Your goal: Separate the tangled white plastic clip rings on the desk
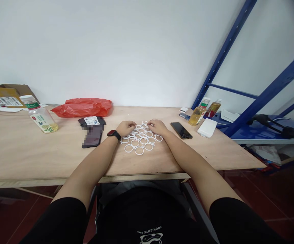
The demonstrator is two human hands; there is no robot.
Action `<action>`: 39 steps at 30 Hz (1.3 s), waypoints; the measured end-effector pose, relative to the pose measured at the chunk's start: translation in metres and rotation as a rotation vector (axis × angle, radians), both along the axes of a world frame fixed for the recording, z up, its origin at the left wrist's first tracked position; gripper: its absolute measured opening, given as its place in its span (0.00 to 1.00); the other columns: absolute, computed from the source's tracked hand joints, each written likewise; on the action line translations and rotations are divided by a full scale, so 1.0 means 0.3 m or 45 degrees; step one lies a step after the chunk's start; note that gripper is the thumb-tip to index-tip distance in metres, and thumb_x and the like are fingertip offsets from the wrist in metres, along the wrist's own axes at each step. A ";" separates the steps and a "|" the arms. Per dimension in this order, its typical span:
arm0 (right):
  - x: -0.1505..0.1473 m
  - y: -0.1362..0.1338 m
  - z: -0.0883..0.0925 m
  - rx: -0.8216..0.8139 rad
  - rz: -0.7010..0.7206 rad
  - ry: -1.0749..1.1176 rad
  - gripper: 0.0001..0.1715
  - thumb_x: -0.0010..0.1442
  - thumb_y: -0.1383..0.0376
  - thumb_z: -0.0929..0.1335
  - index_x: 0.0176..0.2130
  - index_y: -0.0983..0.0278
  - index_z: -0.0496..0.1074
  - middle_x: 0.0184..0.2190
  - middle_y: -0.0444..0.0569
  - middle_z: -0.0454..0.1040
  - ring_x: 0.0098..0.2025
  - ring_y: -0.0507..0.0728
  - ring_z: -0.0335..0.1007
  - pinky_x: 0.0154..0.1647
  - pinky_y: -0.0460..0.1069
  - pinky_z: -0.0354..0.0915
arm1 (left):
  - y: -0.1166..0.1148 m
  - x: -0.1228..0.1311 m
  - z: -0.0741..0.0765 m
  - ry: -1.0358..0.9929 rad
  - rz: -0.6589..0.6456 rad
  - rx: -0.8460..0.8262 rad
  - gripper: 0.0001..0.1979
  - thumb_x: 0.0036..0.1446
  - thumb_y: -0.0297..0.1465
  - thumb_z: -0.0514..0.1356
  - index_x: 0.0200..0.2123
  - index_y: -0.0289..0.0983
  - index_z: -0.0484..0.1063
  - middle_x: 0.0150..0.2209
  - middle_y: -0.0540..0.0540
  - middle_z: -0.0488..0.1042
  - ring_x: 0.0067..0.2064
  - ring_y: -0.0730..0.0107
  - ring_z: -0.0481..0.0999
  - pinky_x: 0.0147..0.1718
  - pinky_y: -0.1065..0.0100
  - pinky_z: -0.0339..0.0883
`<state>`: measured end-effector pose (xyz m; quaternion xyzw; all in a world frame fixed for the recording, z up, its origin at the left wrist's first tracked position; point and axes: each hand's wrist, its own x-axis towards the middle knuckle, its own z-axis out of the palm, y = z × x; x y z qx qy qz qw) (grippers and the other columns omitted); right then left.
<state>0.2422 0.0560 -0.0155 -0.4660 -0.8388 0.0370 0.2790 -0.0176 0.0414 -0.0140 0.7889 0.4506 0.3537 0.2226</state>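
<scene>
Several white curtain rings (139, 150), each with a small eyelet, lie linked or overlapping in a cluster on the wooden table (141, 166). At the cluster's far left edge, my left hand (126, 128) has its fingers closed in a pinch on a ring. Opposite it, my right hand (157, 127) pinches a ring at the far right edge with thumb and forefinger. The two hands are a short way apart, with rings between them. My fingers partly cover the parts they grip. A dark watch (114, 135) is on my left wrist.
Left of the hands lie a phone (93, 137), a black packet (92, 120), a red plastic bag (83, 107) and a drink bottle (40, 117). On the right are another phone (181, 130), a white case (207, 127) and a bottle (198, 113) by a blue rack (261, 98).
</scene>
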 end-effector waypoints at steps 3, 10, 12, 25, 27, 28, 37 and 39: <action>-0.005 0.014 -0.009 0.086 0.002 0.006 0.15 0.59 0.64 0.67 0.45 0.63 0.78 0.46 0.52 0.77 0.50 0.60 0.71 0.54 0.54 0.65 | -0.003 0.002 0.010 0.030 0.033 0.077 0.15 0.54 0.35 0.58 0.40 0.35 0.80 0.40 0.43 0.81 0.43 0.60 0.78 0.48 0.61 0.70; -0.036 0.028 -0.047 -0.219 0.069 -0.133 0.31 0.63 0.48 0.66 0.61 0.56 0.69 0.65 0.51 0.64 0.67 0.67 0.56 0.67 0.62 0.53 | 0.006 0.008 -0.005 0.155 -0.077 0.106 0.29 0.58 0.48 0.56 0.51 0.32 0.76 0.58 0.34 0.71 0.62 0.52 0.68 0.63 0.55 0.57; -0.045 0.021 -0.050 -0.266 0.101 -0.133 0.31 0.63 0.47 0.65 0.61 0.55 0.69 0.64 0.50 0.65 0.67 0.65 0.57 0.67 0.60 0.54 | 0.002 0.011 -0.010 0.173 -0.113 0.018 0.31 0.58 0.49 0.55 0.53 0.31 0.75 0.58 0.35 0.72 0.60 0.53 0.70 0.61 0.56 0.60; -0.070 -0.030 -0.003 -0.176 0.214 0.081 0.16 0.60 0.57 0.70 0.45 0.60 0.80 0.46 0.50 0.80 0.49 0.58 0.75 0.52 0.52 0.67 | -0.026 0.031 0.012 0.039 -0.223 -0.095 0.23 0.60 0.46 0.54 0.45 0.35 0.79 0.43 0.43 0.81 0.43 0.61 0.78 0.45 0.65 0.70; -0.071 -0.039 0.006 -0.167 0.201 0.083 0.16 0.58 0.58 0.71 0.45 0.60 0.80 0.44 0.50 0.81 0.47 0.58 0.75 0.51 0.52 0.67 | -0.025 0.035 0.010 0.023 -0.229 -0.088 0.22 0.60 0.44 0.55 0.44 0.35 0.80 0.43 0.43 0.81 0.43 0.61 0.78 0.45 0.65 0.69; -0.071 -0.043 0.011 -0.170 0.198 0.082 0.15 0.58 0.58 0.71 0.44 0.61 0.80 0.42 0.49 0.81 0.46 0.58 0.76 0.50 0.51 0.67 | -0.024 0.036 0.008 0.011 -0.235 -0.083 0.22 0.60 0.44 0.55 0.43 0.35 0.80 0.43 0.43 0.81 0.43 0.61 0.78 0.46 0.65 0.69; -0.074 -0.043 0.023 -0.142 0.180 0.088 0.12 0.60 0.61 0.69 0.42 0.61 0.80 0.41 0.48 0.81 0.44 0.56 0.75 0.48 0.50 0.66 | 0.013 0.048 -0.024 -0.317 -0.179 -0.261 0.15 0.53 0.33 0.59 0.41 0.33 0.79 0.40 0.41 0.81 0.42 0.62 0.79 0.47 0.60 0.71; -0.078 -0.038 0.018 -0.084 0.190 0.075 0.11 0.59 0.63 0.69 0.42 0.61 0.80 0.42 0.48 0.81 0.45 0.57 0.75 0.50 0.51 0.65 | 0.026 0.050 -0.037 -0.414 -0.194 -0.338 0.15 0.50 0.30 0.61 0.41 0.32 0.78 0.41 0.40 0.81 0.42 0.63 0.79 0.47 0.60 0.72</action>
